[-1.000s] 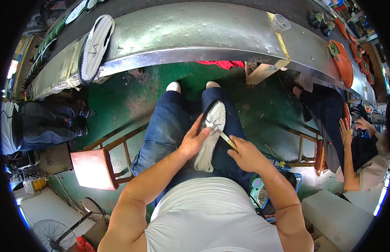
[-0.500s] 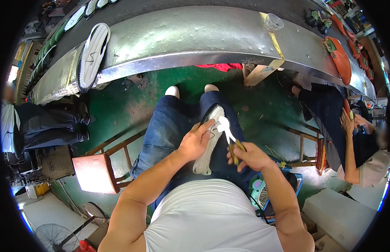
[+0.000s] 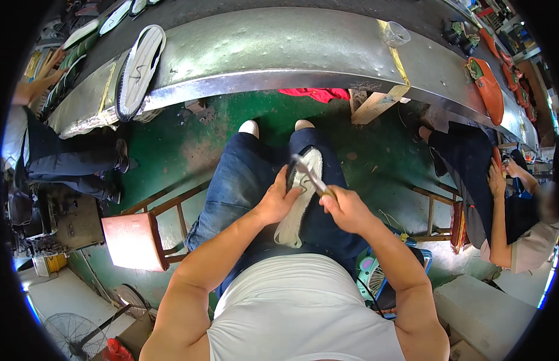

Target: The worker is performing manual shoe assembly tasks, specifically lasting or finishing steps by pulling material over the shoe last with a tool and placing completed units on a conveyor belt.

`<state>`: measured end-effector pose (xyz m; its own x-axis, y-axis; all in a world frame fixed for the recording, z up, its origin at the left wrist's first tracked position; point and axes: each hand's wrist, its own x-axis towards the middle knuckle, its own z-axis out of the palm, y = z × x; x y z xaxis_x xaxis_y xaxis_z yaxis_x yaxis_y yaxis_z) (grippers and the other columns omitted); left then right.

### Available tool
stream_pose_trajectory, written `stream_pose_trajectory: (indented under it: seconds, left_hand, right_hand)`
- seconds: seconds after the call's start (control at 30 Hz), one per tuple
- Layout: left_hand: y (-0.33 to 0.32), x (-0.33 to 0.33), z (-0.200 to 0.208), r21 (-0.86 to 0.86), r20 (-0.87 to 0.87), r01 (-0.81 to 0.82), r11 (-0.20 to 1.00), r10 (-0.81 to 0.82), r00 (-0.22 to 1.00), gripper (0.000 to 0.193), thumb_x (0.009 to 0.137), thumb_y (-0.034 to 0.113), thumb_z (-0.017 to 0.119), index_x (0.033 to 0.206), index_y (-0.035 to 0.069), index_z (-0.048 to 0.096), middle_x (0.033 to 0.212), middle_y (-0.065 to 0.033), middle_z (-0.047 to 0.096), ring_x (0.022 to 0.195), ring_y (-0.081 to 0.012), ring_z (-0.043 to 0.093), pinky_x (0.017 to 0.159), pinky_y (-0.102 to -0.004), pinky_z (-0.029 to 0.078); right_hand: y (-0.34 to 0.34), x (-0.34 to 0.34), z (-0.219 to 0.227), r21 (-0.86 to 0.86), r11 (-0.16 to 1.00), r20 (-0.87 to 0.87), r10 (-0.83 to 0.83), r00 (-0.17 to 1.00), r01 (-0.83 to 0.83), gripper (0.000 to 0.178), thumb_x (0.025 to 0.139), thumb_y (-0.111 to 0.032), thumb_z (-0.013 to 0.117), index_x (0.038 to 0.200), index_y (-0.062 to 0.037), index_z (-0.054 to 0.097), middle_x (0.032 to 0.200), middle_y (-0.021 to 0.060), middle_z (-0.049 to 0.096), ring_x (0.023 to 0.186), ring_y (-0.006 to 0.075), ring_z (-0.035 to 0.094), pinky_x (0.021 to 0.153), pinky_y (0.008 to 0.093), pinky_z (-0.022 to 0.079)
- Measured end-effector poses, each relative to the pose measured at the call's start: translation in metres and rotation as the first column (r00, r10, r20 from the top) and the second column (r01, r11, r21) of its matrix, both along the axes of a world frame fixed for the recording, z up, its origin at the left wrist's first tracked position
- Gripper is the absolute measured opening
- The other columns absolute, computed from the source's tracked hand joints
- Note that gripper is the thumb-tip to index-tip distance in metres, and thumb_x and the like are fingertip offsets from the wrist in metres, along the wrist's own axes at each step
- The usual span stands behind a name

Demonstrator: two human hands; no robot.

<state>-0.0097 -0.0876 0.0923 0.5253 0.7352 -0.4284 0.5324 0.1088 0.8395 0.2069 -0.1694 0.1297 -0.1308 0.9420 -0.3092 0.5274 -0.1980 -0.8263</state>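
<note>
Across my lap lies an upside-down shoe upper (image 3: 296, 215), dark at its edge, with a pale bottom bearing a dark squiggle. My left hand (image 3: 278, 201) is wrapped round its left side, thumb on the pale bottom. In my right hand (image 3: 347, 209) is a pair of shoemaker's lasting pincers (image 3: 315, 180), the fingers closed round the yellowish handles. Its metal head is over the far part of the shoe, close to the left edge. I cannot tell whether the jaws grip the edge.
Ahead runs a metal-edged bench (image 3: 255, 54) with another upturned shoe (image 3: 140, 72), a clear cup (image 3: 395, 34) and orange shoes (image 3: 487, 90). A stool (image 3: 135, 240) stands left, a small fan (image 3: 371, 274) right. Co-workers are at both sides.
The pincers have swung left over the shoe, and their spread handles have come together in my right hand. My left hand has shifted slightly down the shoe's side. The left co-worker reaches over the bench.
</note>
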Motion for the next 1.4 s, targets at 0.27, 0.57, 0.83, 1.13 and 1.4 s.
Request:
stream_pose_trajectory:
  seconds: [0.27,0.57,0.83,1.13,1.4]
  left_hand:
    - [0.023,-0.013,-0.015,-0.346,0.162,0.024,0.938,0.034,0.986,0.073,0.094,0.028,0.069,0.149,-0.003,0.033,0.133,-0.0165,0.057,0.122,-0.0229,0.056,0.101,-0.0359,0.046]
    - [0.028,-0.006,-0.004,-0.519,0.254,0.077,0.851,0.067,0.965,0.062,0.092,0.023,0.073,0.143,0.003,0.043,0.124,-0.0084,0.062,0.108,-0.0153,0.060,0.086,-0.0320,0.052]
    - [0.020,-0.015,-0.031,-0.451,0.262,0.008,0.892,0.124,0.957,0.054,0.095,0.019,0.069,0.140,-0.001,0.044,0.123,-0.0100,0.062,0.111,-0.0169,0.060,0.098,-0.0327,0.049]
    - [-0.033,-0.042,-0.011,-0.502,0.345,0.156,0.850,0.031,0.938,0.090,0.101,0.022,0.058,0.162,0.016,-0.007,0.162,-0.0172,0.024,0.146,-0.0255,0.030,0.119,-0.0327,0.023]
    - [-0.058,-0.020,-0.032,-0.345,0.359,-0.073,0.936,0.203,0.911,0.087,0.100,0.019,0.055,0.161,0.012,-0.006,0.163,-0.0174,0.022,0.147,-0.0243,0.027,0.119,-0.0303,0.022]
  right_hand:
    - [-0.031,0.016,0.047,-0.447,0.893,-0.018,0.051,0.999,-0.054,0.031,0.096,-0.025,0.060,0.110,0.0025,0.062,0.099,0.0241,0.069,0.093,0.0438,0.066,0.083,0.0488,0.050]
    - [-0.048,-0.021,0.046,-0.011,0.928,0.353,0.351,0.867,-0.371,0.046,0.093,-0.018,0.063,0.128,0.0089,0.054,0.109,0.0243,0.066,0.102,0.0396,0.064,0.088,0.0438,0.053]
    - [-0.069,-0.019,0.004,0.057,0.971,0.218,0.216,0.952,-0.233,0.035,0.092,-0.020,0.064,0.121,-0.0011,0.059,0.104,0.0205,0.066,0.090,0.0396,0.066,0.081,0.0434,0.053]
    - [-0.084,-0.014,0.031,-0.174,0.960,0.270,0.262,0.927,-0.220,0.034,0.092,-0.014,0.061,0.121,0.0040,0.058,0.102,0.0237,0.067,0.098,0.0400,0.065,0.086,0.0458,0.052]
    - [-0.093,-0.014,0.026,-0.202,0.944,0.402,0.322,0.857,-0.260,0.034,0.089,-0.010,0.057,0.121,0.0014,0.059,0.100,0.0235,0.066,0.093,0.0394,0.067,0.080,0.0457,0.055]
